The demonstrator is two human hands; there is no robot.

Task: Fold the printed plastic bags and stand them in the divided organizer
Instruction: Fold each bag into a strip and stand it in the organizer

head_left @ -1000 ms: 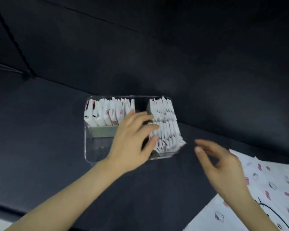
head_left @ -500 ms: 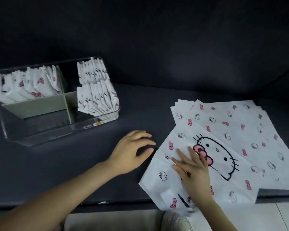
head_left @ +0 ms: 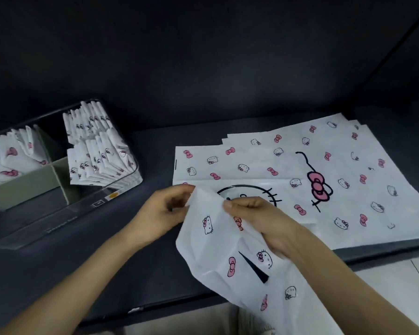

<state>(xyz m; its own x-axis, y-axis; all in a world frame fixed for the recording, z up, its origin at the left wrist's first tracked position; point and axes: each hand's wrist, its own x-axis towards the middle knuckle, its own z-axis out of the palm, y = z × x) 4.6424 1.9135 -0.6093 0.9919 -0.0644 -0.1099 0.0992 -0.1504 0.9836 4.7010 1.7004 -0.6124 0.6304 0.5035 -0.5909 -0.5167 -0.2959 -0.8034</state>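
Between my fingers, one printed bag (head_left: 218,243) droops: left hand (head_left: 166,212) pinches its top corner, right hand (head_left: 264,223) grips it mid-sheet, fingers curled. Organizer (head_left: 65,215) sits well left of my fingertips, flat stack (head_left: 344,165) just beyond them.

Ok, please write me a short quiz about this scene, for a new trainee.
1. True or false: the left hand and the right hand both grip the lifted bag.
2. Where does the stack of flat bags lie from the organizer? A: on its left. B: on its right. C: inside it.
3. Fill in: the bows printed on the bags are ____.
Key: 1 true; 2 B; 3 pink.
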